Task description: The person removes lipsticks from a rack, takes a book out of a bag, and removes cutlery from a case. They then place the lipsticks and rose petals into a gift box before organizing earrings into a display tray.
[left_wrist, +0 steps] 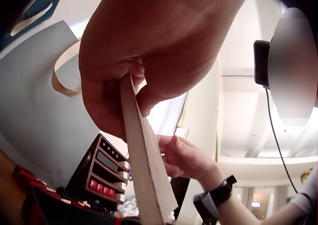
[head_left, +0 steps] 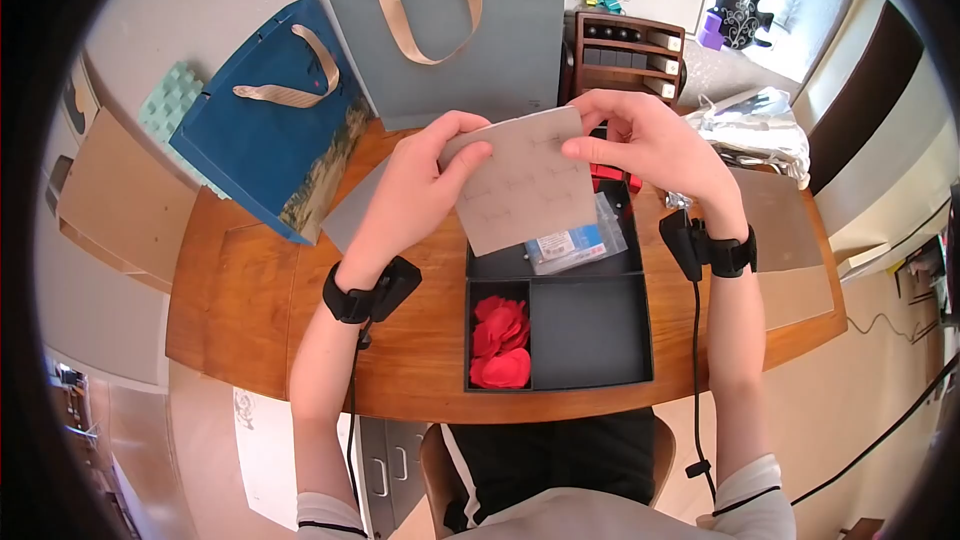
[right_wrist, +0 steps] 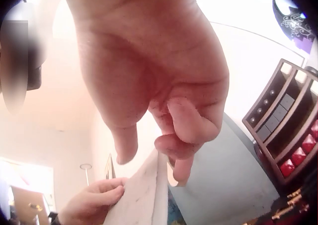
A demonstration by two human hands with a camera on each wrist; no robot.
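Note:
A grey-beige board (head_left: 530, 185) with rows of small dark marks is held up above a black box (head_left: 560, 385). My left hand (head_left: 410, 185) grips its upper left corner, thumb on the marked face; in the left wrist view the board (left_wrist: 144, 160) is seen edge-on between thumb and fingers. At the upper right corner is my right hand (head_left: 650, 145), thumb at the edge and fingers partly behind. The right wrist view shows those fingers curled by the board's corner (right_wrist: 144, 190). Red petal-like pieces (head_left: 500, 340) lie in the box's left compartment.
Clear plastic packets (head_left: 575, 245) lie in the box's rear part. Behind stand a blue paper bag (head_left: 260, 130), a large grey bag (head_left: 500, 40) and a small wooden shelf (head_left: 628, 55). Silver wrapping (head_left: 755, 130) and a flat brown board (head_left: 775, 220) are on the right.

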